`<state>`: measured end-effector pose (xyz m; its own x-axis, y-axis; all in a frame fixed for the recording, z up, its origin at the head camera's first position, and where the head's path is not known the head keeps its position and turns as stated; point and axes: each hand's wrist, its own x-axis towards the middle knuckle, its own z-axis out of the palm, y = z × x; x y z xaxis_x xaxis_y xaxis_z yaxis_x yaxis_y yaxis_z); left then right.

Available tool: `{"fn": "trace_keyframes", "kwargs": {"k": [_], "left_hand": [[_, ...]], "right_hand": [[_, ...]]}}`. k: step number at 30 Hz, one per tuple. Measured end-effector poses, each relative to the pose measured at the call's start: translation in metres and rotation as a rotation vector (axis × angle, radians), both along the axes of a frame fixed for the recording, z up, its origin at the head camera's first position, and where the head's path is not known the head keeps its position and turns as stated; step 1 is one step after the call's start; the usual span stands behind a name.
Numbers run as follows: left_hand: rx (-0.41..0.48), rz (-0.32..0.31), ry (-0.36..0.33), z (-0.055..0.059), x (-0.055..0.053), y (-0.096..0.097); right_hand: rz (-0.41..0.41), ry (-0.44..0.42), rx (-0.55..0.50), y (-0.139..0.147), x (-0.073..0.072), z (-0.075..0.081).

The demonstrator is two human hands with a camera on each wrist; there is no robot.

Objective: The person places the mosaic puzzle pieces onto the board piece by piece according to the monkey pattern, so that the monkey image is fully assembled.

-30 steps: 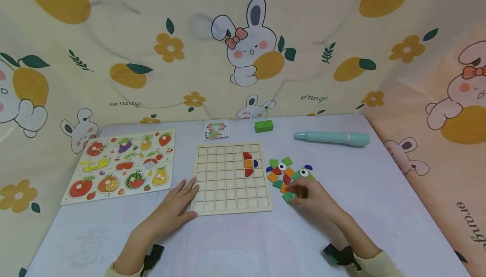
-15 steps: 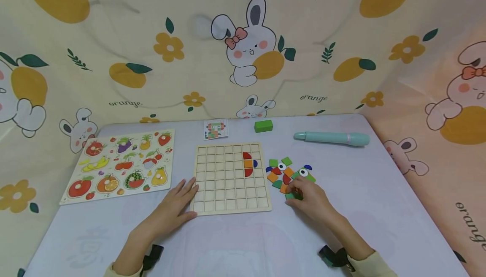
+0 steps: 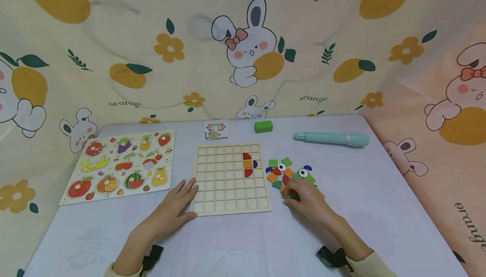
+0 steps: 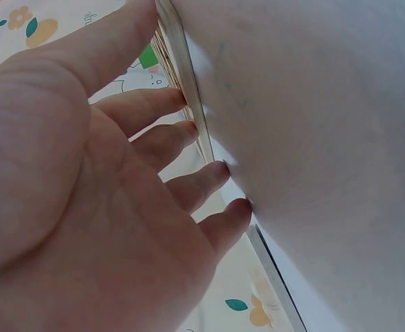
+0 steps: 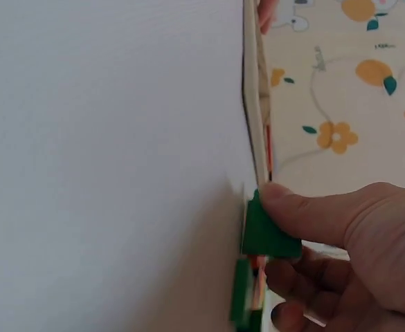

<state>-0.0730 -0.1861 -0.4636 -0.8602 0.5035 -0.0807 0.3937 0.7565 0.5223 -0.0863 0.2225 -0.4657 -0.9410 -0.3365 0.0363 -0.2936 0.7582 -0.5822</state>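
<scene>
My right hand point(image 3: 309, 201) pinches a green tile point(image 5: 270, 232) between thumb and fingers, at the near side of a heap of small coloured tiles point(image 3: 272, 177). Beside the heap lies a wooden grid board point(image 3: 220, 186). Toward its right side sit two red half-round tiles point(image 3: 247, 156), an orange square point(image 3: 248, 164) between them and a blue half-round point(image 3: 255, 164). My left hand point(image 3: 172, 203) rests along the board's left edge, fingers extended, with the thumb at the near corner. In the left wrist view, its fingertips point(image 4: 219, 169) touch the board's side.
A fruit puzzle board point(image 3: 110, 171) lies at the left. Behind the grid board are a small pattern card point(image 3: 216, 130) and a green block point(image 3: 263, 126). A light teal pen-shaped thing point(image 3: 330, 138) lies at the back right. A printed cloth backdrop point(image 3: 159, 87) stands behind the table.
My right hand has shifted slightly to the left, its fingers closing over the green tile, which is now mostly covered in the head view. The left hand keeps its place on the board.
</scene>
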Motion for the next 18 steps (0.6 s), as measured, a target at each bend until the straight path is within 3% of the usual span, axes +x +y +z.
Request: {"fn": "trace_keyframes", "kwargs": {"k": [3,9,14,18], "left_hand": [[-0.001,0.003,-0.005,-0.001,0.000,0.000],[-0.007,0.010,-0.022,-0.001,0.001,-0.001],[-0.002,0.006,-0.017,0.000,0.002,0.000],[-0.001,0.003,-0.019,0.000,0.002,0.001]], "right_hand": [[0.048,-0.037,-0.099,-0.009,-0.008,0.002],[0.066,-0.227,-0.383,-0.041,-0.040,0.002],[0.154,-0.218,-0.422,-0.069,-0.068,0.001],[0.153,-0.197,-0.429,-0.085,-0.083,-0.004]]}}
